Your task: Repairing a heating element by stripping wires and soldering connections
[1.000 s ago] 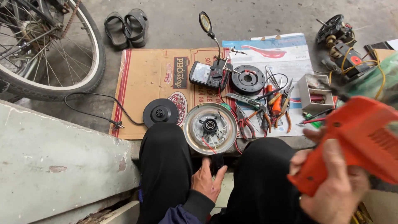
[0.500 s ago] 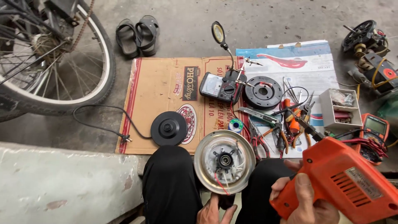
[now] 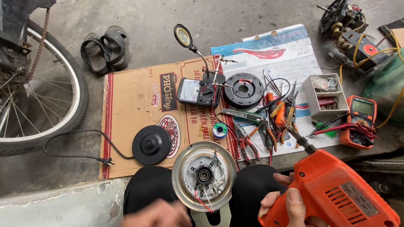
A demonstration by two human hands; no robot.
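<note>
Since the earlier frame the drill (image 3: 332, 191) has come lower right. The right hand (image 3: 286, 201) wraps its grip, fingers curled shut; its long axis runs up-left, bit toward the pliers (image 3: 246, 141). The blurred left hand (image 3: 158, 214), grip unclear, sits beside the round metal kettle bottom (image 3: 204, 175).

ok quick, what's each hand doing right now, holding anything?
Left hand: blurred at the bottom edge, beside the upturned metal kettle base; open or closed cannot be told.
Right hand: closed around the orange electric drill.
</note>
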